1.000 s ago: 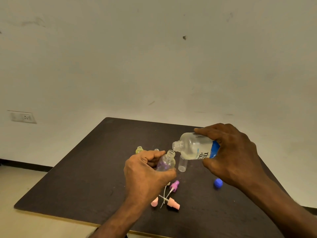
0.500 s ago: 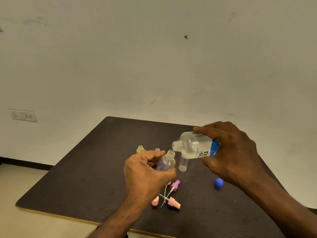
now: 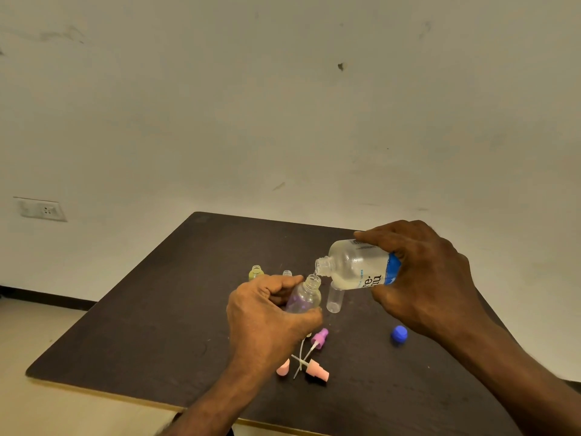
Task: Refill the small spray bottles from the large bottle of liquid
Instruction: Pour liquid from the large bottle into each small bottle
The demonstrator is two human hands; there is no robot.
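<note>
While tipping the big bottle (image 3: 358, 268) in the right hand (image 3: 424, 278), pouring into the small purple bottle (image 3: 304, 296) held tight in the left hand (image 3: 267, 313). Right grip wrapped round the big bottle, left grip clamped round the small one, both up above the middle of the worktop (image 3: 151, 309). Mouth of the big one just over the small one's open neck, with a thin trickle between them. Looks only a little full so far. Still waiting, as far as can be judged: a clear small bottle (image 3: 334, 298) standing just beside, a yellow bottle (image 3: 256, 272) and one more neck (image 3: 287, 273) nearer the far edge. Spray tops (image 3: 318, 371) loose near the front edge, blue cap (image 3: 399, 334) off toward the right edge. Tops not yet back on.
</note>
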